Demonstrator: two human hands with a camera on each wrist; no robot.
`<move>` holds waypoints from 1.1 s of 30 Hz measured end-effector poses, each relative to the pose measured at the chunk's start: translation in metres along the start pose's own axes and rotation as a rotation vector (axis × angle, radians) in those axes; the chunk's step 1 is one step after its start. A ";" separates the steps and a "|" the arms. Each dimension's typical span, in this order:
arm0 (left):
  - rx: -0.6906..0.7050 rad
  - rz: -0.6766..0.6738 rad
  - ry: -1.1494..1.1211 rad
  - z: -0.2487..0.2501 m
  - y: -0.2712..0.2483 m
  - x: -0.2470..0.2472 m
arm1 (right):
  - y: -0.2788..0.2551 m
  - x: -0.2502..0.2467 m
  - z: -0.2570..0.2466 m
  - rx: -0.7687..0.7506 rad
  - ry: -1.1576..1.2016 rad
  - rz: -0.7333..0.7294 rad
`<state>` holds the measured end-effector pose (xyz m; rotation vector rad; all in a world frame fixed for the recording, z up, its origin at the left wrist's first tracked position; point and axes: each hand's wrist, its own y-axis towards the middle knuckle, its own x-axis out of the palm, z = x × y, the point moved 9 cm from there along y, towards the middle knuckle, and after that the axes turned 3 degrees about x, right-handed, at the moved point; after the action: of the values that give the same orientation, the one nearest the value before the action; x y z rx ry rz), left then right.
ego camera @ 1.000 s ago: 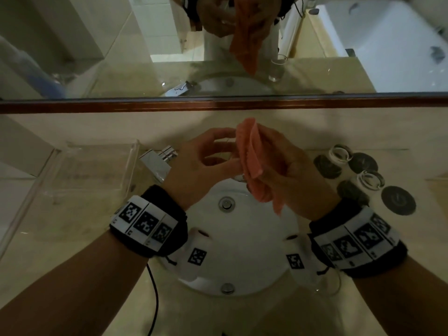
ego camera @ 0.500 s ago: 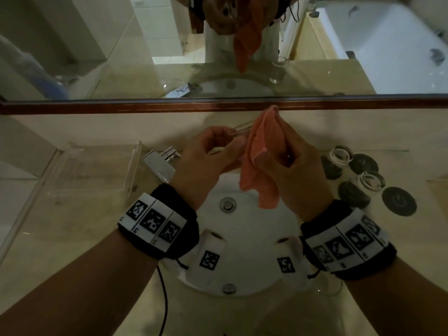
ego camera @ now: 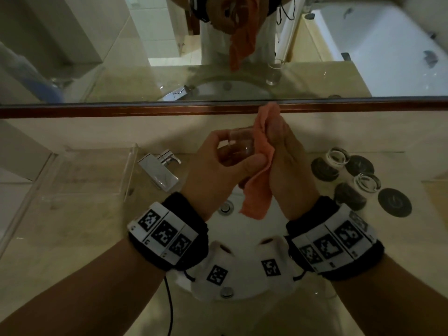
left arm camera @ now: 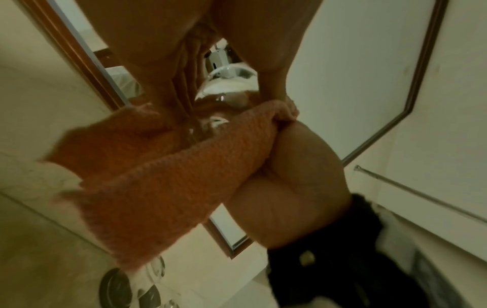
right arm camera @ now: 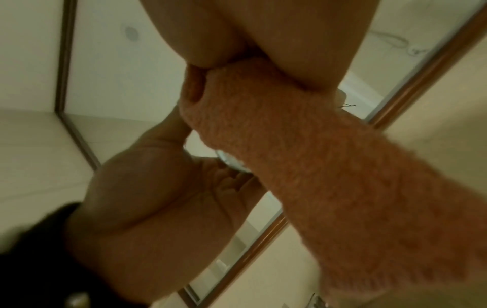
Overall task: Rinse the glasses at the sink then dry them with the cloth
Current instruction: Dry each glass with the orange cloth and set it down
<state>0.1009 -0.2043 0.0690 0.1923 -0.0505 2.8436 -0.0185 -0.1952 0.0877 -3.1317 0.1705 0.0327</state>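
Observation:
Above the white sink basin (ego camera: pixel 242 241), my left hand (ego camera: pixel 218 161) grips a small clear glass (ego camera: pixel 238 147) lying on its side, thumb below and fingers over the top. My right hand (ego camera: pixel 283 154) holds an orange cloth (ego camera: pixel 261 180) against the glass's mouth, the loose end hanging down. In the left wrist view the glass (left arm camera: pixel 224 100) shows between my fingers with the cloth (left arm camera: pixel 171 177) wrapped at its rim. The right wrist view shows the cloth (right arm camera: pixel 303 156) covering most of the glass (right arm camera: pixel 231 164). Two more glasses (ego camera: pixel 338 157) (ego camera: pixel 366 183) stand on the counter at right.
A chrome faucet (ego camera: pixel 160 170) sits left of the basin. A clear plastic tray (ego camera: pixel 89 175) lies on the counter at far left. Several dark round coasters (ego camera: pixel 395 202) lie around the standing glasses. A mirror with a brown lower frame (ego camera: pixel 145 110) runs behind the counter.
Both hands rose toward the mirror. The glass turned more on its side in my left hand, and my right hand pushed the cloth further against its mouth.

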 end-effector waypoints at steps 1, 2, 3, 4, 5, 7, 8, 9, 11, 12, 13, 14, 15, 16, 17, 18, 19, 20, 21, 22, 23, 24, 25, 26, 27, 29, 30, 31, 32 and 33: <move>0.004 0.000 -0.021 0.002 0.001 -0.001 | 0.000 0.001 0.001 -0.001 0.038 -0.007; 0.010 -0.002 -0.042 0.003 0.001 -0.002 | 0.000 0.002 0.000 -0.002 0.092 -0.027; 0.024 -0.004 -0.057 0.006 0.002 -0.003 | 0.001 0.002 0.000 0.003 0.142 -0.045; 0.037 -0.007 -0.070 0.009 0.002 -0.003 | 0.002 0.001 0.000 0.019 0.184 -0.061; 0.047 -0.019 -0.084 0.011 0.003 -0.003 | 0.003 -0.001 0.003 0.052 0.229 -0.068; 0.051 -0.052 -0.105 0.013 0.003 0.001 | 0.005 0.001 0.011 0.160 0.324 -0.093; 0.058 -0.071 -0.109 0.016 0.002 0.003 | 0.005 0.001 0.016 0.209 0.363 -0.096; 0.064 -0.087 -0.104 0.017 0.002 0.005 | 0.006 0.000 0.019 0.241 0.391 -0.085; 0.063 -0.109 -0.084 0.015 0.003 0.006 | 0.009 -0.003 0.020 0.241 0.406 -0.060; 0.056 -0.095 -0.072 0.014 0.003 0.004 | 0.010 -0.004 0.018 0.222 0.405 -0.049; 0.048 -0.061 -0.063 0.013 0.003 0.001 | 0.010 -0.005 0.016 0.201 0.399 -0.039; 0.033 -0.029 -0.063 0.011 0.003 -0.002 | 0.010 -0.006 0.013 0.184 0.392 -0.027; 0.012 -0.010 -0.078 0.009 0.003 -0.003 | 0.009 -0.006 0.011 0.166 0.389 -0.020; -0.012 -0.002 -0.095 0.008 0.001 -0.002 | 0.008 -0.007 0.008 0.141 0.380 -0.010; -0.031 -0.003 -0.100 0.008 0.000 0.000 | 0.006 -0.008 0.005 0.116 0.366 0.005; -0.038 -0.008 -0.086 0.008 -0.001 0.003 | 0.005 -0.008 0.003 0.099 0.346 0.023; -0.034 -0.011 -0.052 0.008 -0.002 0.006 | 0.004 -0.007 0.001 0.091 0.330 0.036; -0.022 -0.012 -0.010 0.009 -0.003 0.009 | 0.003 -0.007 0.001 0.089 0.318 0.042; -0.003 -0.015 0.018 0.010 -0.003 0.011 | 0.002 -0.008 0.002 0.095 0.312 0.050; 0.017 -0.024 0.025 0.011 -0.004 0.013 | 0.002 -0.007 0.003 0.107 0.317 0.046; 0.032 -0.037 0.018 0.013 -0.005 0.014 | 0.002 -0.007 0.003 0.124 0.342 0.041; 0.041 -0.053 0.000 0.014 -0.006 0.015 | 0.001 -0.008 0.005 0.147 0.374 0.040; 0.038 -0.069 -0.029 0.014 -0.006 0.016 | 0.000 -0.007 0.005 0.168 0.413 0.034; 0.029 -0.080 -0.059 0.014 -0.007 0.016 | 0.000 -0.007 0.006 0.183 0.446 0.029; 0.020 -0.087 -0.079 0.014 -0.007 0.016 | -0.001 -0.007 0.006 0.194 0.476 0.028; 0.009 -0.080 -0.088 0.012 -0.007 0.017 | 0.001 -0.007 0.011 0.206 0.504 0.053; 0.005 -0.072 -0.085 0.012 -0.007 0.017 | 0.001 -0.007 0.011 0.197 0.517 0.063; 0.001 -0.064 -0.082 0.011 -0.007 0.017 | 0.001 -0.007 0.011 0.186 0.541 0.062; -0.001 -0.058 -0.083 0.010 -0.007 0.016 | 0.000 -0.009 0.009 0.185 0.546 0.076; -0.004 -0.055 -0.091 0.010 -0.007 0.016 | -0.001 -0.010 0.011 0.194 0.555 0.085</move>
<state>0.0888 -0.1931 0.0816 0.3178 -0.0684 2.7788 -0.0283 -0.1929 0.0774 -2.8519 0.2859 -0.8006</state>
